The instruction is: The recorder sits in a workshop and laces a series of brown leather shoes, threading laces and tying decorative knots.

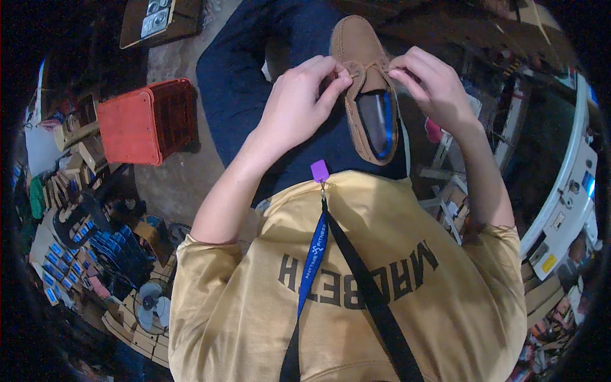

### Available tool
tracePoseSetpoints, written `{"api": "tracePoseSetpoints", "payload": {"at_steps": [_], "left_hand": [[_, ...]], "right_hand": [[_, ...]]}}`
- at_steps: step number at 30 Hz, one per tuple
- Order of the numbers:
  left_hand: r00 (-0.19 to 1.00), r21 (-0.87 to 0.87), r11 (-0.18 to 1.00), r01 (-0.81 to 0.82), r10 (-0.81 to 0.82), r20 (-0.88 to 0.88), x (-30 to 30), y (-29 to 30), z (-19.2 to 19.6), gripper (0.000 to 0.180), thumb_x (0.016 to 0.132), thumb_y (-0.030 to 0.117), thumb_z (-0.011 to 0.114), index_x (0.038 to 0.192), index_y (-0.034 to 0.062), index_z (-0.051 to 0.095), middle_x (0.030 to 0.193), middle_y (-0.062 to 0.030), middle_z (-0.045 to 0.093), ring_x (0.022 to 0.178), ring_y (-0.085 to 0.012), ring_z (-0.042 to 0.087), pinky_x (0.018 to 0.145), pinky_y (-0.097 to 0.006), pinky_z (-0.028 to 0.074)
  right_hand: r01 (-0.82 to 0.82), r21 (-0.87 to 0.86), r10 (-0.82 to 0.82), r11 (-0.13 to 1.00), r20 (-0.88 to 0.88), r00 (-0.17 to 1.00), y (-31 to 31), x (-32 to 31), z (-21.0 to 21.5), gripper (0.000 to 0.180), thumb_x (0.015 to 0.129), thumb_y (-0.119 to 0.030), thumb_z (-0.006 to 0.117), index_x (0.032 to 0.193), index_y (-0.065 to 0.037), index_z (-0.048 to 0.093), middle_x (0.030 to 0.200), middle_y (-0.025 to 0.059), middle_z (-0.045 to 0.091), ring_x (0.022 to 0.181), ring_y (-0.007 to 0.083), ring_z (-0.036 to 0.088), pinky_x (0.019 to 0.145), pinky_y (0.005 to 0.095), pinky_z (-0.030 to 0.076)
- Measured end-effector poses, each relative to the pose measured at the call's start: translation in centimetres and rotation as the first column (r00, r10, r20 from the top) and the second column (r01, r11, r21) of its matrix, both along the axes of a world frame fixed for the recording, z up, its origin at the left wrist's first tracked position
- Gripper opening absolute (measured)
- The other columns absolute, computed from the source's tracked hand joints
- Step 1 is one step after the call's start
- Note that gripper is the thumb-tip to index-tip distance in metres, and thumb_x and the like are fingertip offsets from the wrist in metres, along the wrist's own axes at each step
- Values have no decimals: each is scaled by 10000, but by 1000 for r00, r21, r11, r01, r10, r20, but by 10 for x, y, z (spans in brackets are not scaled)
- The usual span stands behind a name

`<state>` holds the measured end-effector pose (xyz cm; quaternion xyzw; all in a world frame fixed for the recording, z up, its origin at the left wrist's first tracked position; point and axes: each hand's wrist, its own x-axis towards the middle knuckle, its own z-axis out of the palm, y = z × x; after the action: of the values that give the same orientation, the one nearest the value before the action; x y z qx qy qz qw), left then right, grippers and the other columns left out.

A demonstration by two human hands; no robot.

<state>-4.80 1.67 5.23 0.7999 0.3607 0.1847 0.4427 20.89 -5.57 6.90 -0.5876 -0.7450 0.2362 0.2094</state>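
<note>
We've got the brown shoe resting on our lap, toe pointing away. Left hand and right hand each pinch a lace end over the tongue, red crate off left.

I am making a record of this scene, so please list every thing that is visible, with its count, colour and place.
shoe: one, brown with blue insole, on the lap, top centre
shoelace: one, tan, across the shoe, pinched by both hands
crate: one, red, on the floor, left
fan: one, small, white, lower left
lanyard: one, blue, on the chest
tag: one, purple, at the collar
left hand: pinching the lace
right hand: pinching the lace
</note>
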Motion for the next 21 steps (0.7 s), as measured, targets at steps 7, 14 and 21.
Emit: {"api": "tracePoseSetpoints", "payload": {"at_steps": [7, 14, 21], "left_hand": [[994, 78, 997, -16, 25, -109, -24, -12, 31, 176, 930, 143, 760, 1063, 38, 712, 894, -106, 706, 737, -203, 691, 657, -309, 540], [985, 210, 976, 55, -87, 146, -13, -9, 72, 180, 847, 83, 821, 997, 20, 742, 913, -101, 733, 778, -236, 700, 737, -333, 551], [640, -446, 865, 231, 210, 739, 13, 43, 26, 319, 999, 210, 683, 1259, 28, 648, 1042, -64, 721, 979, -197, 678, 958, -345, 506]], "right_hand": [[148, -189, -159, 971, -46, 986, -6, -2, 8, 247, 926, -239, 742, 1109, -84, 685, 986, 117, 644, 925, 317, 664, 814, 409, 545], [-24, 263, 25, 964, 0, 1000, -3, -39, 8, 414, 795, -269, 840, 1147, -96, 708, 1075, 107, 669, 1023, 293, 648, 891, 400, 545], [202, -309, -355, 929, -596, 721, 11, -33, -17, 308, 1090, -244, 552, 1068, -2, 740, 952, 50, 726, 894, 103, 659, 813, 287, 531]]}}
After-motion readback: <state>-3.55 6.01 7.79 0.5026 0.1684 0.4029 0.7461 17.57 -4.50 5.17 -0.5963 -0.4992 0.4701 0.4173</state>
